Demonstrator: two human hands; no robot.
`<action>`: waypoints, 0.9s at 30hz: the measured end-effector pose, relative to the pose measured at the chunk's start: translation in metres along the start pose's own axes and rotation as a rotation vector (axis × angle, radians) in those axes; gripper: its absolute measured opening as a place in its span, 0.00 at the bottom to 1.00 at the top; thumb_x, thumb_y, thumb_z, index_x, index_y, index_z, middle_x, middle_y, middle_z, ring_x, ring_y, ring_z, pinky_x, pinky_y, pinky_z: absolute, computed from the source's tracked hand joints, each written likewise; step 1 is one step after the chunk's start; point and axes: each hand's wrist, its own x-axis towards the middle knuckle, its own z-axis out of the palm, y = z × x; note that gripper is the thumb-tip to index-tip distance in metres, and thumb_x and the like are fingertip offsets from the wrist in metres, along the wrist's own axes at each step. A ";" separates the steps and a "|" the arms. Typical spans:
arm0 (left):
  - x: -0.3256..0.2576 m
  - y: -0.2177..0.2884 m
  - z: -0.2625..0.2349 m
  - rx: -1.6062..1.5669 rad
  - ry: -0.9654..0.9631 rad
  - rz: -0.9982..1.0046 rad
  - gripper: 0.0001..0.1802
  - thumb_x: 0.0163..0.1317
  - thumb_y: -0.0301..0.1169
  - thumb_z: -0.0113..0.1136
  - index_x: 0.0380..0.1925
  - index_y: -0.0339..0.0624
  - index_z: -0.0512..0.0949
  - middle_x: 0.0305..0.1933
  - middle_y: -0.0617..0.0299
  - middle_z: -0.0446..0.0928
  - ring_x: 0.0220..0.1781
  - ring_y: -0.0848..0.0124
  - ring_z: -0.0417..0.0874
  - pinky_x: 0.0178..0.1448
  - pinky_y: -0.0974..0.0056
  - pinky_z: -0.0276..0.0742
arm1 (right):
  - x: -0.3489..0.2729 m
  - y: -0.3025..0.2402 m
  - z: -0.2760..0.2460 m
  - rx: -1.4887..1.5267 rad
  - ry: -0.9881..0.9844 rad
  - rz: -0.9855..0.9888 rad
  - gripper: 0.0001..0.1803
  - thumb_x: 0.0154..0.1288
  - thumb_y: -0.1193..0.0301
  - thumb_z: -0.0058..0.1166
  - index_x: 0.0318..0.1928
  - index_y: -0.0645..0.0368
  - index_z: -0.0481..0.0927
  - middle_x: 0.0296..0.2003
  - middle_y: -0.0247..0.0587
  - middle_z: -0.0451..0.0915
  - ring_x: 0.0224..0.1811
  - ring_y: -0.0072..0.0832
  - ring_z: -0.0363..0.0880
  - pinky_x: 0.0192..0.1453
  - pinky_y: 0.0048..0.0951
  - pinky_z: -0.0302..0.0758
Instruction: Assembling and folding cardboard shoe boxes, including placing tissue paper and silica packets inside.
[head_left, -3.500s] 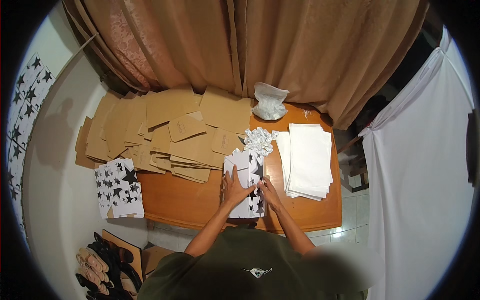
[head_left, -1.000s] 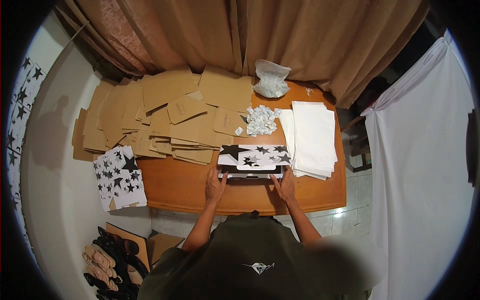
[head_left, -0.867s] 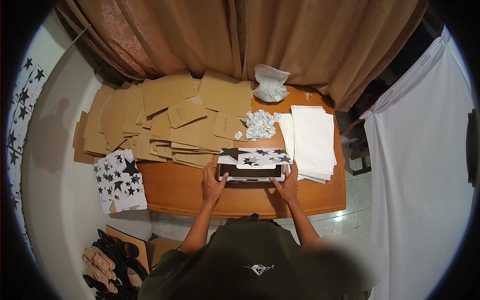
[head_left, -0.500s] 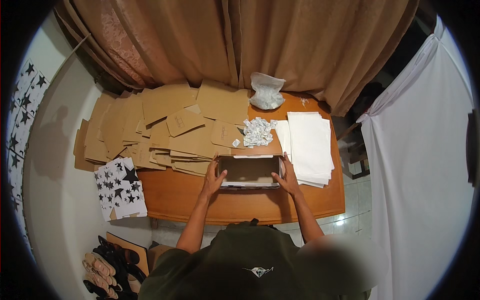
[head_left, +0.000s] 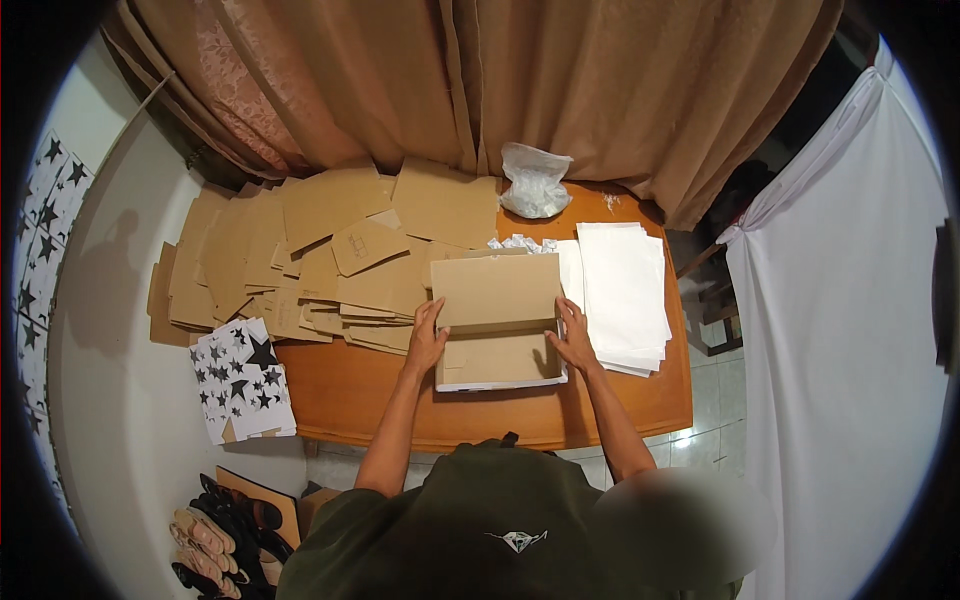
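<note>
The cardboard box (head_left: 498, 332) now sits upright and open near the front of the wooden table (head_left: 620, 400), its plain brown inside facing up and its lid flap standing raised at the far side. A second ago the same box showed its black-and-white star-printed outside toward the camera; it has since been turned and opened out, so the print is no longer seen. The left hand (head_left: 427, 338) presses flat-fingered against the box's left wall, gripping it at the edge; the right hand (head_left: 574, 335) holds the right wall the same way, fingers spread. Judgement: the box has passed from a folded blank to a formed shape and the walls are being squared. To the left lie the heap of flat brown blanks (head_left: 300, 250) and star-printed sheets (head_left: 245, 385); to the right a stack of white paper (head_left: 625, 290), with a white plastic bag (head_left: 535, 180) behind.
</note>
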 end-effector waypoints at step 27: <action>-0.051 -0.028 0.002 -0.503 0.032 -0.433 0.26 0.76 0.25 0.44 0.74 0.40 0.66 0.72 0.45 0.71 0.73 0.56 0.71 0.74 0.61 0.65 | -0.057 0.016 0.012 0.321 0.099 0.205 0.33 0.81 0.56 0.46 0.78 0.58 0.61 0.66 0.53 0.74 0.68 0.37 0.73 0.69 0.35 0.70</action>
